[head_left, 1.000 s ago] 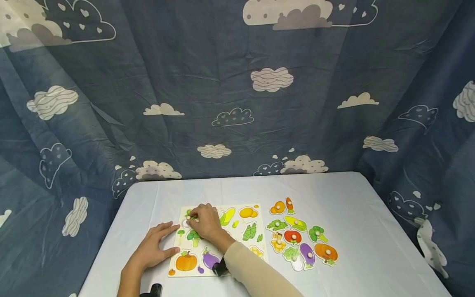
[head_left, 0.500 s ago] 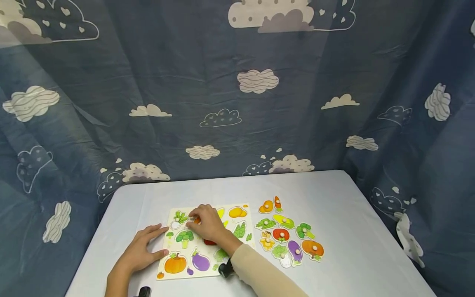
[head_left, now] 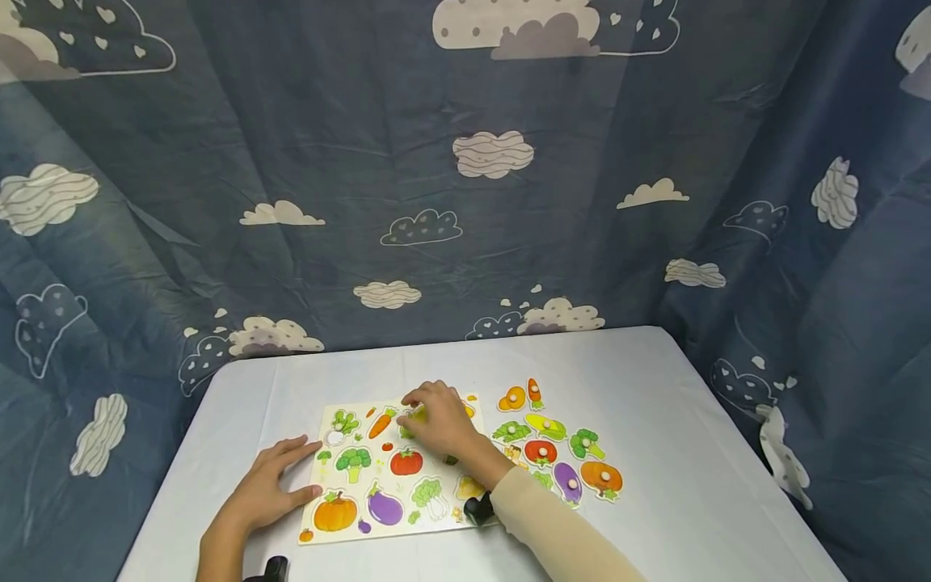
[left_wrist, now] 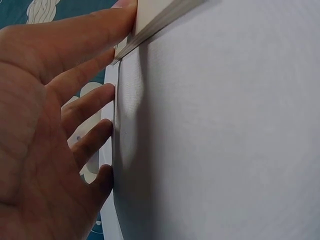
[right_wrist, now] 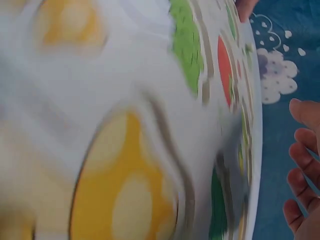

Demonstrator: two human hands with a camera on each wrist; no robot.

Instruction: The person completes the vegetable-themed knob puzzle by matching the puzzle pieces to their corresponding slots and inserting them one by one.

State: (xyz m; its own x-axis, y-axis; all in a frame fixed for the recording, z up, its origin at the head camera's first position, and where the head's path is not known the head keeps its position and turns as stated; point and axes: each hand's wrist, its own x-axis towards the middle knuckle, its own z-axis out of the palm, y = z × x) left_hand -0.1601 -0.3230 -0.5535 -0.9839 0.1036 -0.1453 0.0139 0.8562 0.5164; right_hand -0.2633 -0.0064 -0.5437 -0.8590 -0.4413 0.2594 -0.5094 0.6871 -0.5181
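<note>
The white puzzle board (head_left: 406, 485) with vegetable pictures lies flat on the table. My left hand (head_left: 258, 489) rests at its left edge, thumb and index finger against the rim; in the left wrist view the thumb (left_wrist: 95, 27) overlaps the board's edge and the other fingers are extended. Over the board's upper right, my right hand (head_left: 445, 420) hovers with fingers loosely bent, covering part of the pictures below. Its fingers (right_wrist: 302, 185) show nothing between them in the right wrist view. A radish (head_left: 342, 427) sits at the board's upper left corner, beside a carrot picture (head_left: 381, 422).
Several loose knobbed pieces lie right of the board, among them a carrot (head_left: 534, 393), corn (head_left: 545, 427), a tomato (head_left: 541, 453), an eggplant (head_left: 567, 482), broccoli (head_left: 585, 444) and a pumpkin (head_left: 601, 478). A cloud-patterned curtain (head_left: 327, 145) hangs behind the white table (head_left: 691, 501).
My right hand has moved away from the radish and rightward across the board, uncovering the carrot and tomato pictures. The left hand stays at the board's edge while the head view shifts.
</note>
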